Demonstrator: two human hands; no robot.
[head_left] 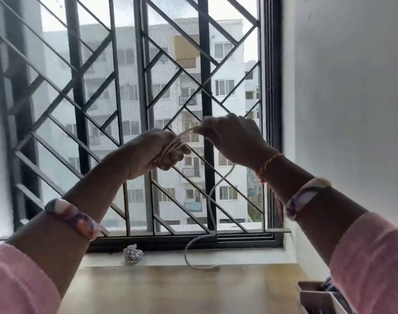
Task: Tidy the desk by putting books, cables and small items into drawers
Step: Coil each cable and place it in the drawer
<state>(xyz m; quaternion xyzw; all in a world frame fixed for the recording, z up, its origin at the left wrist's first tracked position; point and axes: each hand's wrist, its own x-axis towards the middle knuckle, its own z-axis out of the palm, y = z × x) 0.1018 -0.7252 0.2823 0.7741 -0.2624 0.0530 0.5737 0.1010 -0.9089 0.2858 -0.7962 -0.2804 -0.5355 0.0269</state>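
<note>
Where the curled fingers (170,155) of the left hand (157,152) close, several turns of a thin white cable (210,198) lie wrapped around them, the loops crossing the knuckles and pressed against the palm. From that bundle a short taut stretch of the cable runs up and to the right into the right hand (233,139), whose fingertips are pinched together on it just beside the left hand. Both hands are raised in front of the window, well above the worktop.

Below the right hand the free length of the cable hangs down in a loose wave, passes in front of the dark metal window grille (204,87), bends at the dark window frame and curves over the white window sill (238,254). Its end lies at the back edge of the light wooden worktop (170,291).

Each forearm carries a patterned pink and purple bangle (74,217), and a red and orange thread (269,163) is tied at the right wrist; pink sleeves (19,284) cover the arms nearer the camera. A crumpled ball of white paper (132,252) sits on the sill, well left of the cable's end. At the lower right corner a pale open box (315,295) shows, partly hidden by the right arm; its contents cannot be made out.
</note>
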